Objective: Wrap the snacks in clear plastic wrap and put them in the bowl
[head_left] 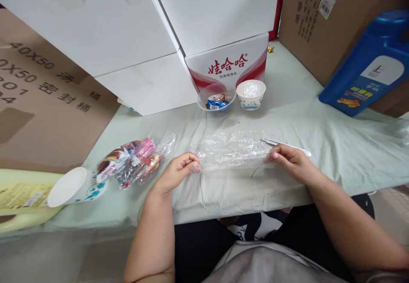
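Across a cloth-covered table (pixel 223 194), the left hand (pixel 175 172) and right hand (pixel 294 162) pinch opposite ends of some clear plastic film (pixel 234 146), spread mid-table; pulling it right might snag it on the metal-tipped tool (pixel 271 142) there.

One outspread wrapper (pixel 234 148), two paper cups (pixel 251 102) (pixel 91 189), one bowl (pixel 204 93), two bottles (pixel 361 76) (pixel 27 193)

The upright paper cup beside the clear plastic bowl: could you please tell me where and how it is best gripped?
I'd grip the paper cup around its tapered outer wall, just below the flared rim, coming from the near right: it stands upright, with the clear plastic bowl close on its left and the Wahaha water carton behind.
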`<state>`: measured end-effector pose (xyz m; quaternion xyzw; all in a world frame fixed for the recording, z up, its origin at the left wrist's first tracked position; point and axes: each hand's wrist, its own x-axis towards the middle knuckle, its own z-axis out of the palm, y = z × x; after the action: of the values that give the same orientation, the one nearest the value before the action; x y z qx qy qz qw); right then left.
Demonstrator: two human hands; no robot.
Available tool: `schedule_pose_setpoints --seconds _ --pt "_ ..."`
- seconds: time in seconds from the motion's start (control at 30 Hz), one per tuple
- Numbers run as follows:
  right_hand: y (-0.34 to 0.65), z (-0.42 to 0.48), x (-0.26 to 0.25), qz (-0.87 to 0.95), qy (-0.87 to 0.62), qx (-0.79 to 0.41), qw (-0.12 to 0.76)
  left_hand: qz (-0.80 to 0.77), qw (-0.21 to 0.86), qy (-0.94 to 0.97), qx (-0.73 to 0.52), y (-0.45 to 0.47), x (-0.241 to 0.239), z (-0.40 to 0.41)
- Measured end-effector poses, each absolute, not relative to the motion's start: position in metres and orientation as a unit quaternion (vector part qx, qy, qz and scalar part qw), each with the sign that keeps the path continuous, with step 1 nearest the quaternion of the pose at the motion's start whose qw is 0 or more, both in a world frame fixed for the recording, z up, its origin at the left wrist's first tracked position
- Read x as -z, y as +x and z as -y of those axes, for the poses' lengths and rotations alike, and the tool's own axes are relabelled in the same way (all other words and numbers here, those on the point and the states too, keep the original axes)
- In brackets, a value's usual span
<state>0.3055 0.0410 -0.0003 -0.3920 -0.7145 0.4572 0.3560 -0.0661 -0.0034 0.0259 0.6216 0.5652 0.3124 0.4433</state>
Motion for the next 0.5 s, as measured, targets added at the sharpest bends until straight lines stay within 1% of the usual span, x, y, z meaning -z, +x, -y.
schedule_pose_setpoints --seconds 0.13,0.23,0.3,0.4,0.5 --pt "0.296 -0.04 0.003 0.634 -0.424 -0.494 0.418 -0.589 0.408 0.6 -0.355 -0.068 -0.019 -0.001" --pt "0.29 -0.039 0.007 0.589 -0.434 -0.528 0.432 -0.595 0.378 0.585 -0.401 -0.07 -0.016 -0.002" --pt "0.287 -0.039 0.011 0.573 -0.446 -0.537 0.429 -0.572 0.396 0.581 -0.422 -0.071 -0.016 -0.001" --pt "0.285 -0.038 0.016 0.562 -0.467 -0.53 0.429 -0.537 0.445 0.584 -0.414 -0.067 -0.019 0.0" --pt "0.284 -0.038 0.019 0.559 -0.484 -0.514 0.435 -0.558 0.438 0.566 -0.42 -0.062 -0.022 0.0"
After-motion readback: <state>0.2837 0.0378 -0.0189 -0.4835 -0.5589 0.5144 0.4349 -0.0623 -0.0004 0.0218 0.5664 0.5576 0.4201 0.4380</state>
